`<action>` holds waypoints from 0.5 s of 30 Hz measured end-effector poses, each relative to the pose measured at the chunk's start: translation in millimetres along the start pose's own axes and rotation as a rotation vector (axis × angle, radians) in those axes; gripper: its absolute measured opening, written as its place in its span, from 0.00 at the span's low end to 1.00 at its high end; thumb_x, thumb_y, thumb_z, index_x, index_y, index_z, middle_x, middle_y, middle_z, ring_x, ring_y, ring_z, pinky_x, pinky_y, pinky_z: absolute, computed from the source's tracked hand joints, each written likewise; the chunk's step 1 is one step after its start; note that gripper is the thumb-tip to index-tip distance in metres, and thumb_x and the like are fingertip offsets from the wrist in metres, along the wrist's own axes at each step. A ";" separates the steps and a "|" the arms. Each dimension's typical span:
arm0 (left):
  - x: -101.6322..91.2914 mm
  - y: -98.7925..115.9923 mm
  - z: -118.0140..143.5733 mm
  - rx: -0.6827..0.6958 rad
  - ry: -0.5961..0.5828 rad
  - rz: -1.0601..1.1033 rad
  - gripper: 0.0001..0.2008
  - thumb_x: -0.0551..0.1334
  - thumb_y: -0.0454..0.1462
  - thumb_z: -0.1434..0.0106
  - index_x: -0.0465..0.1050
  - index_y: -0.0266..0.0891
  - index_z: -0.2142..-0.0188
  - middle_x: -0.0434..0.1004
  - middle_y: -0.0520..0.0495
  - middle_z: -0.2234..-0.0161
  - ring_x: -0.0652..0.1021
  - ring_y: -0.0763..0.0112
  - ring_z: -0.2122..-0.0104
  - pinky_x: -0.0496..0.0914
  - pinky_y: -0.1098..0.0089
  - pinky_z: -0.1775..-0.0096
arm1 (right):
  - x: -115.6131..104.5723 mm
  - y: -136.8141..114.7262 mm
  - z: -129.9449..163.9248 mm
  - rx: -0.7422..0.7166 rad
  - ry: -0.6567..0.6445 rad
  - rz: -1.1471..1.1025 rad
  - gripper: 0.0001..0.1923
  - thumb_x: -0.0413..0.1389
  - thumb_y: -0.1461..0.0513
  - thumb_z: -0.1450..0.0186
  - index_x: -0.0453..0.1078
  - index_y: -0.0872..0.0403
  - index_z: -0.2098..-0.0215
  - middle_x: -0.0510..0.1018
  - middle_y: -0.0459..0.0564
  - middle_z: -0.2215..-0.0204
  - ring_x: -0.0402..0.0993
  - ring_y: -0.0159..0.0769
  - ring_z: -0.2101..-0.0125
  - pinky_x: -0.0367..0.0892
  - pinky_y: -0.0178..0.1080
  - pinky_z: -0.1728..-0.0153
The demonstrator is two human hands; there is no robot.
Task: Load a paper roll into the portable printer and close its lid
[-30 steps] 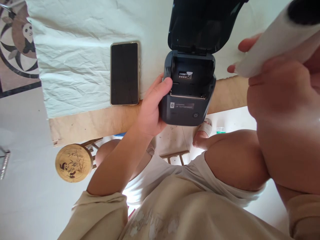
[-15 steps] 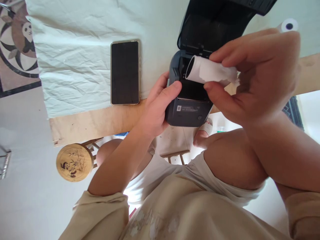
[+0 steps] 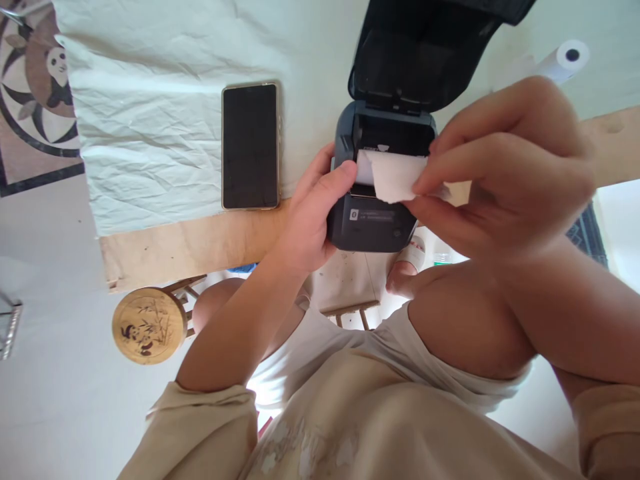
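Head view showed, across the near edge of the cloth-covered wooden tabletop (image 3: pixel 165 252), the dark-grey plastic printer (image 3: pixel 370 232) with its black lid (image 3: pixel 400 67) open, clasped in the left hand (image 3: pixel 313 217). The right hand (image 3: pixel 505 173), thumb and fingers pinching the loose flap (image 3: pixel 397 180) of the white paper roll (image 3: pixel 366 172), had lowered it into the open bay (image 3: pixel 403 130), so it seemed nearly seated.

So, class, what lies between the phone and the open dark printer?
In the head view, the left hand holds the printer by its phone-facing side, partly filling the gap; between hand and phone, pale cloth and wooden table edge show.
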State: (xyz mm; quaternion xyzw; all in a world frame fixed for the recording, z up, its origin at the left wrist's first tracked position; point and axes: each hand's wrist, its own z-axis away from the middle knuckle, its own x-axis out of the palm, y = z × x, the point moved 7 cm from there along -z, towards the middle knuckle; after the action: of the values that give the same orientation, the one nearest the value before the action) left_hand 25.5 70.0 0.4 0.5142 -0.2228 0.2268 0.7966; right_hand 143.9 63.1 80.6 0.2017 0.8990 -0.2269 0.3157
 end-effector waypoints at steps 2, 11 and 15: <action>-1.1 2.1 -0.4 0.035 -0.022 0.029 0.10 0.59 0.40 0.39 0.67 0.35 0.61 0.69 0.51 0.73 0.70 0.83 0.76 0.64 0.81 0.73 | -0.3 -5.5 1.3 0.012 -0.006 -0.019 0.05 0.56 0.65 0.44 0.66 0.55 0.68 0.67 0.48 0.67 0.61 0.23 0.65 0.55 0.31 0.64; -5.3 4.3 -1.8 0.065 -0.111 0.003 0.11 0.62 0.29 0.45 0.68 0.38 0.61 0.72 0.51 0.71 0.74 0.80 0.73 0.68 0.80 0.71 | 11.5 -16.4 6.3 -0.017 -0.127 0.003 0.10 0.57 0.54 0.38 0.68 0.51 0.63 0.70 0.41 0.64 0.64 0.25 0.61 0.58 0.34 0.58; -5.1 4.3 -1.3 0.086 -0.107 -0.013 0.14 0.63 0.29 0.46 0.67 0.37 0.59 0.73 0.52 0.70 0.75 0.79 0.70 0.71 0.78 0.68 | -2.2 -0.6 3.6 0.096 -0.021 -0.016 0.08 0.54 0.61 0.40 0.68 0.56 0.63 0.68 0.46 0.64 0.65 0.20 0.60 0.61 0.30 0.60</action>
State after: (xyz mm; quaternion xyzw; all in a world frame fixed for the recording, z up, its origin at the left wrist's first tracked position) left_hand 19.0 72.1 0.0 0.5609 -0.2519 0.2031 0.7620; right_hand 146.9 60.3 79.7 0.2071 0.8854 -0.2743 0.3130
